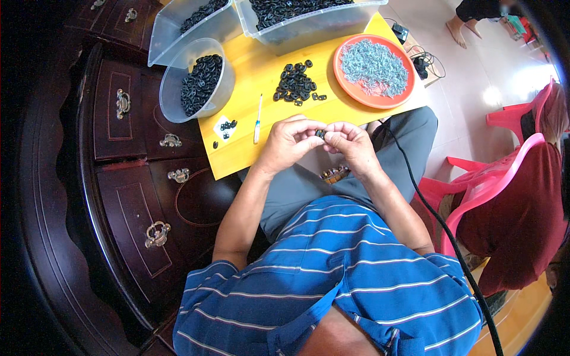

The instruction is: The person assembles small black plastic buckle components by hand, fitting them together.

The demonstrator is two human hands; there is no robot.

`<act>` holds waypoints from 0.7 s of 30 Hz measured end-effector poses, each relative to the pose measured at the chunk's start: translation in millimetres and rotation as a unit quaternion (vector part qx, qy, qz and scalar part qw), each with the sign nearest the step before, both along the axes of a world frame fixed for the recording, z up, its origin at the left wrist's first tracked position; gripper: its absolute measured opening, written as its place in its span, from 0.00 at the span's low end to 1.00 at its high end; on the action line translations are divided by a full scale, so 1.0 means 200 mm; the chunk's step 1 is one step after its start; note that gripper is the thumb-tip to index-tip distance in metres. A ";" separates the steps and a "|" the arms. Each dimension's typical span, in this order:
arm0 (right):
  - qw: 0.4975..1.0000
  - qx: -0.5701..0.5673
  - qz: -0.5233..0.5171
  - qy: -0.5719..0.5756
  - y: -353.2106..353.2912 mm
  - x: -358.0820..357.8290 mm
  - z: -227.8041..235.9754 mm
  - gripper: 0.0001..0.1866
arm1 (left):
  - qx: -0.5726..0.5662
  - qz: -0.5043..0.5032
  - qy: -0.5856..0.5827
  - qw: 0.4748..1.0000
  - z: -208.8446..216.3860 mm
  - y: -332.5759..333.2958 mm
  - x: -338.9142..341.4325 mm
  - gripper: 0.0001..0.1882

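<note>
Between the fingertips of both hands, at the front edge of the yellow table [237, 151], I hold a small black part [320, 133]. My left hand [291, 140] pinches it from one side, my right hand [349, 142] from the other; the fingers cover much of it. Just beyond the hands lies a loose pile of black oval parts [294, 83]. Left of my left hand rests a slim screwdriver [257, 124] with a pale handle. Farther left, a few black parts [228, 126] sit on and beside a white paper square [221, 132].
An orange-red plate [380, 104] of silvery screw-like pieces stands at the right. Clear bins [297, 38] and a round tub [169, 98] hold black parts. A dark drawer cabinet [127, 196] borders the left. A black cable [424, 199] runs past my right arm; pink chairs [516, 157] stand right.
</note>
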State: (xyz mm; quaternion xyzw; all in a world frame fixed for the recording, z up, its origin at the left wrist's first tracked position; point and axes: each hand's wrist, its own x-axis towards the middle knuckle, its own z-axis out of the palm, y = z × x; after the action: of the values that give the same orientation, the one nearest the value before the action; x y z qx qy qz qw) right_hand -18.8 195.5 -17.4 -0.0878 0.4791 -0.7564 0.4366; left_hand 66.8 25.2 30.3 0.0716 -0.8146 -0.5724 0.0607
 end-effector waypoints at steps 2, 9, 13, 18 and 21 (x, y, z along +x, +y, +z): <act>1.000 0.003 0.014 -0.001 0.00 0.00 -0.01 0.06 | -0.010 -0.006 0.002 1.000 0.00 0.00 0.00 0.13; 0.998 0.041 0.048 -0.011 0.01 -0.03 0.01 0.08 | -0.038 -0.037 -0.008 0.999 -0.01 -0.04 -0.01 0.13; 0.996 0.019 0.070 -0.049 0.02 -0.03 0.01 0.09 | -0.026 -0.040 -0.014 0.999 0.02 -0.04 -0.02 0.13; 0.995 0.026 0.082 -0.058 0.01 -0.03 0.02 0.09 | -0.031 -0.060 -0.018 0.998 0.04 -0.05 -0.03 0.12; 0.994 0.020 0.070 -0.083 0.00 -0.01 0.00 0.09 | -0.060 -0.078 -0.025 0.995 0.04 -0.04 -0.03 0.16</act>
State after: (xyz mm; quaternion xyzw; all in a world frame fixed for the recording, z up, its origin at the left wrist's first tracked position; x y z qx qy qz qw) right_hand -21.3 195.1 -17.2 -0.0493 0.4489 -0.7186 0.5289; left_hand 60.4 16.5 38.8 0.0186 -0.8517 -0.5237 -0.0002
